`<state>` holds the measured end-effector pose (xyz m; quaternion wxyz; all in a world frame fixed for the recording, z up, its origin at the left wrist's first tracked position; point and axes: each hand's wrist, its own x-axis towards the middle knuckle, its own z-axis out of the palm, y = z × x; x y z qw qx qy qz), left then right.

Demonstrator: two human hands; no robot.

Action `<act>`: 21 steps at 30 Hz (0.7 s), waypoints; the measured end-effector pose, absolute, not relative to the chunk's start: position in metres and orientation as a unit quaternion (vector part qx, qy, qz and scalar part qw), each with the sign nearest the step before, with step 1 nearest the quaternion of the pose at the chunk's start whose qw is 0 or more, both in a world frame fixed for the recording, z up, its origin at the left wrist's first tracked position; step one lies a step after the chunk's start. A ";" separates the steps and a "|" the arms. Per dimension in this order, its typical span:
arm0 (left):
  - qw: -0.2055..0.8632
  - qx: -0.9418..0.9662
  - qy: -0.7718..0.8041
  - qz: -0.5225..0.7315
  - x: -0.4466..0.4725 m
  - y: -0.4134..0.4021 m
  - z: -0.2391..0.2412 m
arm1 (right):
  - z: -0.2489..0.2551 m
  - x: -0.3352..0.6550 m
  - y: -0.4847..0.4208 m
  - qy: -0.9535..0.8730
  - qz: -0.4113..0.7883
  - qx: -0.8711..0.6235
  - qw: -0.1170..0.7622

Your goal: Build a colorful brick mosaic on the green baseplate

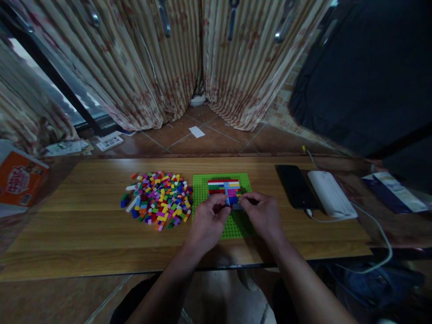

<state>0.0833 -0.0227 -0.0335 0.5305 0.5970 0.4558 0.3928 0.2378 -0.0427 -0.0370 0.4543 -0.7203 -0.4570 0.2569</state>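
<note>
A green studded baseplate (200, 185) lies on the wooden table. Rows of coloured toy bricks (232, 192) are built up on its middle, in red, white, blue, pink and other colours. My left hand (209, 221) is over the near left part of the plate, with thumb and forefinger curled together at the bricks' lower edge. Fingertips of my right hand (263, 213) are pinched at the right side of the bricks. Anything between the fingers of either hand is too small or hidden to name. The hands cover part of the built rows.
Left of the plate spreads a pile of loose bricks (165, 198). A black phone (297, 186) and a white power bank (329, 193) with a cable lie at the right. An orange box (20, 177) stands beyond the table's left end. Curtains (178, 67) hang behind.
</note>
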 end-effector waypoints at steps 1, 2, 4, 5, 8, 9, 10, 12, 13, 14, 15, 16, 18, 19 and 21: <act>0.534 0.597 0.454 0.389 0.083 -0.023 -0.033 | -0.038 0.239 -0.043 -0.457 0.264 -0.717 0.455; 0.538 0.598 0.452 0.386 0.083 -0.022 -0.033 | -0.039 0.241 -0.043 -0.457 0.273 -0.714 0.456; 0.540 0.600 0.450 0.383 0.082 -0.022 -0.033 | -0.040 0.246 -0.043 -0.449 0.292 -0.703 0.469; 0.539 0.601 0.451 0.380 0.082 -0.022 -0.033 | -0.040 0.249 -0.043 -0.442 0.301 -0.696 0.479; 0.535 0.603 0.461 0.371 0.081 -0.023 -0.032 | -0.040 0.257 -0.043 -0.410 0.329 -0.681 0.510; 0.535 0.603 0.462 0.369 0.081 -0.023 -0.032 | -0.040 0.259 -0.043 -0.405 0.336 -0.678 0.513; 0.535 0.604 0.462 0.368 0.080 -0.023 -0.032 | -0.040 0.260 -0.043 -0.405 0.343 -0.677 0.510; 0.535 0.606 0.459 0.369 0.080 -0.024 -0.031 | -0.040 0.260 -0.044 -0.414 0.350 -0.677 0.498; 0.535 0.607 0.457 0.368 0.080 -0.024 -0.031 | -0.040 0.260 -0.044 -0.423 0.351 -0.677 0.490; 0.536 0.608 0.456 0.369 0.080 -0.024 -0.032 | -0.041 0.259 -0.045 -0.431 0.351 -0.677 0.482; 0.536 0.608 0.456 0.368 0.080 -0.024 -0.032 | -0.041 0.258 -0.045 -0.437 0.351 -0.678 0.476; 0.535 0.609 0.455 0.367 0.080 -0.024 -0.031 | -0.041 0.257 -0.045 -0.439 0.351 -0.679 0.472; 0.535 0.613 0.455 0.363 0.080 -0.024 -0.031 | -0.042 0.256 -0.045 -0.439 0.352 -0.681 0.469; 0.533 0.615 0.455 0.363 0.080 -0.024 -0.030 | -0.042 0.256 -0.045 -0.438 0.351 -0.681 0.469; 0.528 0.620 0.454 0.362 0.080 -0.024 -0.030 | -0.043 0.256 -0.045 -0.443 0.349 -0.682 0.466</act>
